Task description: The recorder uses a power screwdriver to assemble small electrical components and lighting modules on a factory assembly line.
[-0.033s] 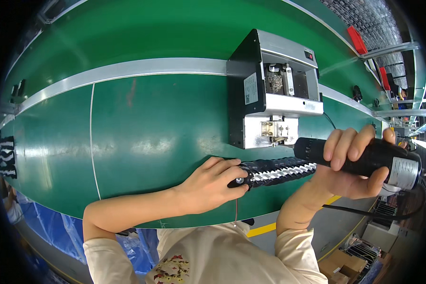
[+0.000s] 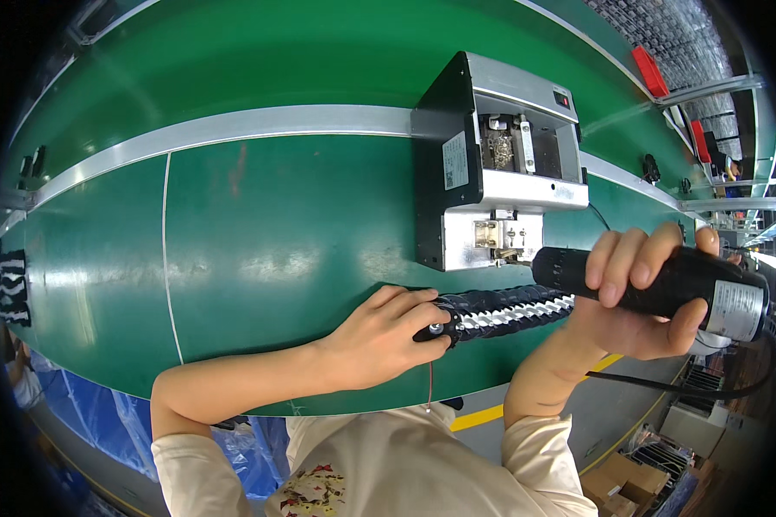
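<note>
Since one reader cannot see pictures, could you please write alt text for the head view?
A person's right hand grips a black corded tool, while the left hand holds one end of a black-and-white strip lying on a green table. A silver-and-black machine stands just beyond.

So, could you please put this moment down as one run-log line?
left hand: holding left end of black-and-white strip | right hand: gripping black corded tool | silver-and-black machine: on green bench

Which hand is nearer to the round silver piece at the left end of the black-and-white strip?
Left. The left hand has fingers on both sides of the round silver piece; the right hand is farther right, gripping a black corded tool.
</note>
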Motion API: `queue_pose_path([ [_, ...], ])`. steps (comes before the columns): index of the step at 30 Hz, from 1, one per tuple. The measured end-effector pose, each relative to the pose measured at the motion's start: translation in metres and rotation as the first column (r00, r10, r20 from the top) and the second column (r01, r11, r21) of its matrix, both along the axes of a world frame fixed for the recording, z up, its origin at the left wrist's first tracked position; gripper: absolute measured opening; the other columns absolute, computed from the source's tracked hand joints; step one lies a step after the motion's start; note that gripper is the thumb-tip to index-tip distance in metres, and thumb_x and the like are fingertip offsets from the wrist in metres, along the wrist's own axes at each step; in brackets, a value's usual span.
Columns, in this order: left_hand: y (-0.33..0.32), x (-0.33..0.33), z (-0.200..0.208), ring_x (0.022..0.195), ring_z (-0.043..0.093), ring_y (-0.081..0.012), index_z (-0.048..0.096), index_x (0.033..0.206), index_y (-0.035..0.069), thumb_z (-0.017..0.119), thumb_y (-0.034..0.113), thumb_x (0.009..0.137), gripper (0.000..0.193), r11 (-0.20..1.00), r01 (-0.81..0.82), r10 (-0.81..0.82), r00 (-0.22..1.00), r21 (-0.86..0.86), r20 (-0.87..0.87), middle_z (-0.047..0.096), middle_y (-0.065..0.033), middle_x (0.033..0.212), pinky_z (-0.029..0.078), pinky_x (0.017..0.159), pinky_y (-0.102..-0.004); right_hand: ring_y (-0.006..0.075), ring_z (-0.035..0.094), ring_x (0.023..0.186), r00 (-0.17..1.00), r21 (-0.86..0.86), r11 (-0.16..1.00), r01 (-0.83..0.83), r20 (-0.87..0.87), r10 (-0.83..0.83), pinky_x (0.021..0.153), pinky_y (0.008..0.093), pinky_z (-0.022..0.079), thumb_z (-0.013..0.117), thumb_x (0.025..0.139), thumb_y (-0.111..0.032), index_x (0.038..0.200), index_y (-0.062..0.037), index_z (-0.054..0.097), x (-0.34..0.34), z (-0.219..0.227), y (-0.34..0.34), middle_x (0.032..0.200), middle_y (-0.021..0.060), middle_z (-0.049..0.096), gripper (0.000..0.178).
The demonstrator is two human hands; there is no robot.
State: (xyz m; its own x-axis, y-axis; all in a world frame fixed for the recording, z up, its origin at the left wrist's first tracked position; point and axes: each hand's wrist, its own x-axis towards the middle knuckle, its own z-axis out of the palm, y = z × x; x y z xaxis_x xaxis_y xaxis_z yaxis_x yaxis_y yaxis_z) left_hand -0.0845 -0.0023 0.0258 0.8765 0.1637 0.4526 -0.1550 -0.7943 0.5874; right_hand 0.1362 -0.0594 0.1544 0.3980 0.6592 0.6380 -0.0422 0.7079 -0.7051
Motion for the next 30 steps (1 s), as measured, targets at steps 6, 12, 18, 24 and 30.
queue_pose_path([
  [6, 0.0, 0.001, -0.001, 0.113, 0.061, -0.0307, 0.071, 0.102, 0.014, 0.071, 0.012, 0.079, 0.023, 1.0, 0.006, -0.006, 1.0, 0.006, -0.016, 0.059, -0.0082, 0.112, 0.047, 0.091, -0.0416, 0.0212, 0.056, 0.053, 0.997, -0.086, 0.993, -0.081, -0.005, 0.081, 0.051, 0.038, 0.049, 0.06, 0.094, -0.037, 0.135, -0.0025, 0.039, 0.005, 0.0, 0.012, 0.081, 0.0139, 0.056, 0.058],
  [12, 0.0, 0.002, 0.0, 0.113, 0.061, -0.0304, 0.071, 0.101, 0.015, 0.071, 0.013, 0.08, 0.022, 1.0, -0.002, 0.002, 1.0, -0.004, -0.01, 0.06, -0.0077, 0.112, 0.047, 0.091, -0.0416, 0.0219, 0.056, 0.053, 0.996, -0.163, 0.983, -0.088, -0.003, 0.089, 0.051, 0.0382, 0.05, 0.064, 0.092, -0.034, 0.127, -0.0021, 0.043, 0.007, 0.001, 0.016, 0.078, 0.0135, 0.056, 0.051],
  [18, -0.002, 0.001, -0.001, 0.113, 0.061, -0.0308, 0.071, 0.1, 0.014, 0.07, 0.013, 0.079, 0.02, 1.0, -0.023, 0.023, 1.0, 0.0, -0.001, 0.06, -0.008, 0.112, 0.047, 0.092, -0.0416, 0.0196, 0.054, 0.054, 0.996, -0.094, 0.993, -0.069, 0.044, 0.073, 0.05, 0.0365, 0.045, 0.067, 0.091, -0.036, 0.13, -0.0064, 0.037, -0.009, -0.004, -0.01, 0.083, 0.0107, 0.053, 0.057],
  [24, 0.0, 0.0, -0.001, 0.113, 0.061, -0.0313, 0.071, 0.096, 0.013, 0.07, 0.014, 0.078, 0.018, 0.999, -0.024, 0.024, 1.0, -0.023, 0.017, 0.06, -0.0082, 0.112, 0.047, 0.091, -0.0412, 0.0177, 0.057, 0.046, 0.997, -0.057, 0.995, -0.081, -0.025, 0.079, 0.043, 0.0341, 0.051, 0.077, 0.086, -0.034, 0.118, -0.0093, 0.04, -0.034, -0.022, -0.036, 0.074, 0.0105, 0.061, 0.054],
  [30, -0.002, 0.001, -0.004, 0.113, 0.059, -0.0306, 0.07, 0.089, 0.013, 0.067, 0.016, 0.074, 0.016, 0.998, -0.045, 0.047, 0.998, -0.04, 0.046, 0.06, -0.0081, 0.111, 0.045, 0.094, -0.04, 0.014, 0.056, 0.043, 0.984, -0.086, 0.982, -0.166, 0.055, 0.171, 0.041, 0.0275, 0.051, 0.074, 0.088, -0.036, 0.117, -0.0063, 0.041, -0.042, -0.031, -0.036, 0.068, 0.0065, 0.055, 0.053],
])
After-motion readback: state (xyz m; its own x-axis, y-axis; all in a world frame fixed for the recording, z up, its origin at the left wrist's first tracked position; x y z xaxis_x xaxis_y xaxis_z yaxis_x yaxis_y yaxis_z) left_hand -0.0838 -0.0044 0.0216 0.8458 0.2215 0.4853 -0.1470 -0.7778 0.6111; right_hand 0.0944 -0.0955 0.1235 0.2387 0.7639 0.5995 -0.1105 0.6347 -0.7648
